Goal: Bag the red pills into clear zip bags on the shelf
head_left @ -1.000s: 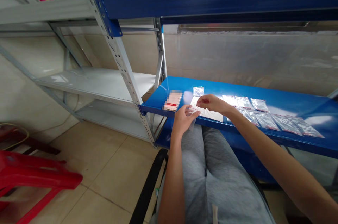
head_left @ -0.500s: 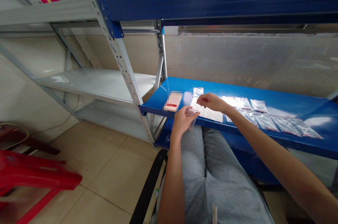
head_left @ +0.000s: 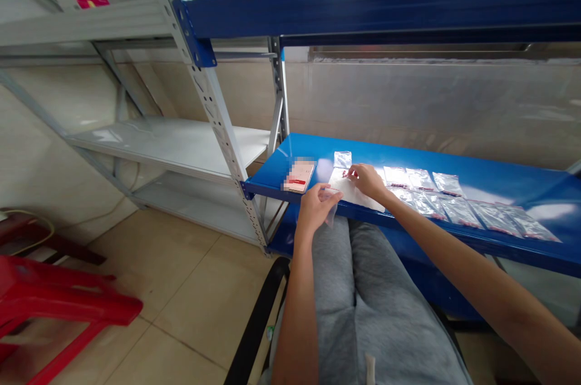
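My left hand point(head_left: 314, 209) is pinched on a small clear plastic bag point(head_left: 331, 210) just off the near edge of the blue shelf board point(head_left: 318, 154). My right hand point(head_left: 367, 183) rests its fingertips on a white sheet point(head_left: 356, 196), beside several tiny red pieces point(head_left: 345, 174). Whether those fingers hold a piece is hidden. A pale card or phone point(head_left: 299, 176) with a red mark lies left of the sheet, partly pixelated. Another clear bag point(head_left: 342, 159) lies behind the sheet, and several more with red strips point(head_left: 458, 209) stretch in a row to the right.
Grey trousered legs point(head_left: 363, 294) lie under the board, with a black chair arm point(head_left: 256, 312) at their left. A grey steel upright point(head_left: 218, 125) stands left of the board, beside grey shelves. A red plastic stool point(head_left: 54, 300) sits on the tiled floor at lower left.
My right hand has come down and to the right, from above the sheet onto its surface. My left hand and its bag have barely moved. The whole view has shifted slightly.
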A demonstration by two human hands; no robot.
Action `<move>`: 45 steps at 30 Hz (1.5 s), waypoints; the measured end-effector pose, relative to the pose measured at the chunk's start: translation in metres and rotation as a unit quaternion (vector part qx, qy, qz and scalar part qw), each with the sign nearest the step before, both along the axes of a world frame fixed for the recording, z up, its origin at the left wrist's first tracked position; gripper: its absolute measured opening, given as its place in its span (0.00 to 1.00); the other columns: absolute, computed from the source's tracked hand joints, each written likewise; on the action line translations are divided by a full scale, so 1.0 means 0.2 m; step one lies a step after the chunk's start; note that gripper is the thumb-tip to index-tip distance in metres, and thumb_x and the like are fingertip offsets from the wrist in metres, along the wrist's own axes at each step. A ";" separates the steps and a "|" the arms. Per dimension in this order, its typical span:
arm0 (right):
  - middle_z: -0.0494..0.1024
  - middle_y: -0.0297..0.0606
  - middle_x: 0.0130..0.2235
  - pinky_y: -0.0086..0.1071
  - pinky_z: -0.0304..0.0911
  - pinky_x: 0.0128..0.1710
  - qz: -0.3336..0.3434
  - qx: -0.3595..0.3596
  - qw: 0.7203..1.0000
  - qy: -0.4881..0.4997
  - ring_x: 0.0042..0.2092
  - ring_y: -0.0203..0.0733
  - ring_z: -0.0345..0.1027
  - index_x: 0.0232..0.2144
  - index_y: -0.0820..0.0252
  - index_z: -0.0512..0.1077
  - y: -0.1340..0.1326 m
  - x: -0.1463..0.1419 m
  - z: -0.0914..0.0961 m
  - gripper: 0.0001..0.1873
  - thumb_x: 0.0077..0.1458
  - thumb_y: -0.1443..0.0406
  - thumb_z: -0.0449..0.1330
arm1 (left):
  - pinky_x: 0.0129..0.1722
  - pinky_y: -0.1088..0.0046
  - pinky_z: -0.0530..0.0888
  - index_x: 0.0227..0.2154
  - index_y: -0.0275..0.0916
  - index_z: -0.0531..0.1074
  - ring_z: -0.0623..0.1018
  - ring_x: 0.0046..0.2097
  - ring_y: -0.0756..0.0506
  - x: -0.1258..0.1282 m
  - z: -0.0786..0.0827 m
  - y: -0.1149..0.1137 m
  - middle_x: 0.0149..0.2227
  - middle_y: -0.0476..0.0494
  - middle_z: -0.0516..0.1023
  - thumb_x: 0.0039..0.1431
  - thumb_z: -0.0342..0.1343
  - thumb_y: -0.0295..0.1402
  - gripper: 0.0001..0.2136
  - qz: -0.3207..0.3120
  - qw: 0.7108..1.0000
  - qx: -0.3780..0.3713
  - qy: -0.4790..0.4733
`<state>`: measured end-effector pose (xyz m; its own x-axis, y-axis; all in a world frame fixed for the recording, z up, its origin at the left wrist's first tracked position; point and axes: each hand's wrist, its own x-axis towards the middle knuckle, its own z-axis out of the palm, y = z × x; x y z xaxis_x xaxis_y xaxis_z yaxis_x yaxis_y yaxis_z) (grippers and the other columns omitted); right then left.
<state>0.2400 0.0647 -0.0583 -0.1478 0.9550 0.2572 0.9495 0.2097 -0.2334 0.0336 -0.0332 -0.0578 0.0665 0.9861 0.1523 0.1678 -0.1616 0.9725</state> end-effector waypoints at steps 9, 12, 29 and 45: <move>0.82 0.47 0.46 0.31 0.60 0.40 0.006 -0.002 1.000 -0.002 0.45 0.46 0.74 0.44 0.63 0.79 0.02 0.01 -0.02 0.13 0.65 0.68 0.55 | 0.25 0.78 0.75 0.48 0.36 0.75 0.82 0.41 0.42 -0.01 0.01 -0.01 0.43 0.38 0.82 0.55 0.67 0.42 0.21 -0.001 1.000 -0.020 -0.011; 0.82 0.48 0.46 0.31 0.60 0.40 0.015 -0.005 1.000 -0.003 0.45 0.46 0.74 0.43 0.63 0.79 0.02 0.02 -0.01 0.13 0.64 0.69 0.55 | 0.20 0.79 0.72 0.49 0.36 0.75 0.82 0.40 0.42 0.00 0.01 -0.01 0.44 0.38 0.82 0.54 0.67 0.43 0.22 -0.003 1.000 -0.026 -0.008; 0.83 0.47 0.42 0.31 0.58 0.38 0.021 0.012 1.000 0.010 0.40 0.44 0.74 0.41 0.64 0.80 0.00 0.05 0.00 0.12 0.65 0.67 0.56 | 0.19 0.81 0.71 0.47 0.38 0.75 0.81 0.42 0.41 0.01 -0.01 0.00 0.44 0.38 0.81 0.51 0.69 0.43 0.23 0.004 0.999 -0.038 -0.008; 0.77 0.35 0.28 0.30 0.56 0.31 0.233 -0.110 0.956 0.139 0.29 0.37 0.64 0.35 0.61 0.79 -0.22 -0.02 0.28 0.12 0.57 0.60 0.59 | 0.19 0.84 0.69 0.49 0.36 0.75 0.80 0.43 0.42 0.04 0.00 -0.01 0.45 0.36 0.79 0.48 0.72 0.41 0.26 -0.022 0.999 -0.015 -0.026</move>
<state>0.2357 0.0217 -0.0020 -0.5257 0.8375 0.1494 0.6601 0.5123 -0.5494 0.0425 -0.0345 -0.0574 0.1030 0.9865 0.1275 0.1099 -0.1387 0.9842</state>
